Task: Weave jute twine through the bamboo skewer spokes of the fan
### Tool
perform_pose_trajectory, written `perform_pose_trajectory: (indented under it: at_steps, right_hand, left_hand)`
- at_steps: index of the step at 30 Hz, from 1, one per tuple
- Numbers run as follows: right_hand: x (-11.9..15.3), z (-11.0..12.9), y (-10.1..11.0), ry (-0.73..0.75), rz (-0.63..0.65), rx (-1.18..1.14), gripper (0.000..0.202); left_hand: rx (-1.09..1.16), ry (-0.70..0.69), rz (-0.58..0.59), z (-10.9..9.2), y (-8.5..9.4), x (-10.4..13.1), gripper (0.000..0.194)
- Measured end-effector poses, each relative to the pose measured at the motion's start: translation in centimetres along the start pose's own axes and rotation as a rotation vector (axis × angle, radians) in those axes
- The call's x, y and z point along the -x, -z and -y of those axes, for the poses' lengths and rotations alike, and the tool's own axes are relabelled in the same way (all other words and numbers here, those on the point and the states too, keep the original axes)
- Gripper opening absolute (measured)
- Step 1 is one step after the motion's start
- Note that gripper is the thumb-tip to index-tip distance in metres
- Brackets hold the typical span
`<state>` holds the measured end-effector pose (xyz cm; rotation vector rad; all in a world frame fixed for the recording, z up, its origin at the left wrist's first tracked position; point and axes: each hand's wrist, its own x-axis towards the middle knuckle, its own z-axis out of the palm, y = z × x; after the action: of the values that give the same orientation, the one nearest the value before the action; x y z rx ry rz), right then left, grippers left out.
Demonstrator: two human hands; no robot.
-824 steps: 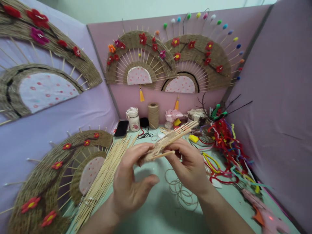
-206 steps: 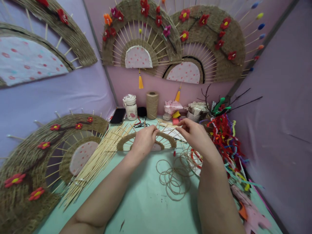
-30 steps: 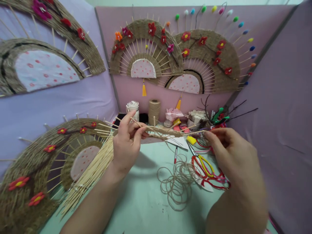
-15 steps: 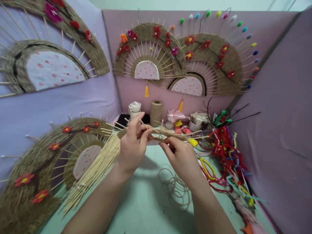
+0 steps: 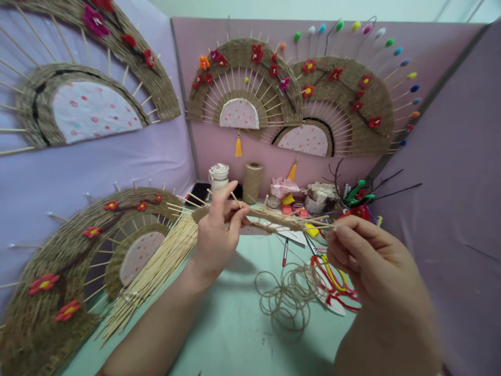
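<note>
Both hands are working the half-woven fan (image 5: 270, 216), held up over the table (image 5: 235, 324). Left hand (image 5: 217, 235) is pinching a stick near its rim; right hand (image 5: 371, 263) is clenched on the twine (image 5: 287, 295), pulling it taut. I'm judging: keeping tension even, packing each pass tight against the sticks.

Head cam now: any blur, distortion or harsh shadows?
Head view: wide-angle bending, the booth walls and the big fan at the edges bow outward. The right hand is soft with blur; the left hand is sharper. Even, soft light, with only faint shadows on the table under the arms. No glare.
</note>
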<state>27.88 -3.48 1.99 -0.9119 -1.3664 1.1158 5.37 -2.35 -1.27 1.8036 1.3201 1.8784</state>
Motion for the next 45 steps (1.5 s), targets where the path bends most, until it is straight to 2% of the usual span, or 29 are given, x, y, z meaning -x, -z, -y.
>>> perform_pose_trajectory:
  at_steps: [3,7,11,14,20,25,27,29,31,33,36,38,41,45]
  right_hand:
    - [0.3,0.8,-0.7,-0.017,0.001,-0.198,0.014]
    - [0.0,1.6,-1.5,-0.084,0.071,-0.378,0.028]
    - [-0.5,1.6,-1.4,-0.15,0.095,-0.42,0.031]
    - [-0.5,1.4,-1.1,-0.161,0.086,-0.356,0.033]
    - [-0.6,-0.1,-0.9,-0.048,-0.115,-0.141,0.015]
    - [-1.2,-0.9,-0.5,0.041,-0.188,0.171,0.024]
    - [-1.0,-0.7,-0.2,0.032,-0.173,0.337,0.027]
    - [-0.5,-0.3,0.1,-0.016,-0.078,0.38,0.022]
    - [0.1,0.1,0.3,-0.044,0.034,0.204,0.027]
    - [0.5,0.4,0.1,-0.071,0.111,-0.082,0.031]
    - [0.6,0.7,-0.9,-0.103,0.145,-0.378,0.022]
    - [0.4,0.8,-1.6,-0.09,0.128,-0.444,0.019]
    - [-0.1,1.0,-2.3,-0.073,0.098,-0.466,0.029]
    - [-0.4,1.3,-2.1,-0.108,0.091,-0.397,0.034]
  left_hand:
    - [-0.033,-0.012,0.018,0.1,-0.3,0.2,0.048]
    - [-0.048,-0.029,0.025,0.3,-0.6,0.3,0.047]
    - [-0.053,-0.012,0.021,0.4,-0.6,0.2,0.046]
    - [-0.03,-0.001,-0.019,0.3,-0.3,-0.1,0.046]
    - [0.044,-0.015,-0.143,0.1,1.0,-1.1,0.043]
    - [0.063,0.019,-0.147,-0.1,1.7,-1.4,0.039]
    - [0.067,0.025,-0.129,-0.1,1.7,-1.4,0.036]
    - [0.063,0.024,-0.119,0.0,1.5,-1.3,0.033]
    - [0.061,0.02,-0.11,0.0,1.3,-1.2,0.031]
    - [0.063,0.02,-0.088,0.0,1.0,-1.0,0.03]
    - [0.056,0.022,-0.034,0.1,0.5,-0.6,0.029]
    - [0.043,0.022,-0.001,0.1,0.2,-0.4,0.028]
    - [0.016,0.012,0.024,0.2,0.0,-0.1,0.028]
    - [0.025,0.015,-0.012,0.3,0.1,-0.4,0.028]
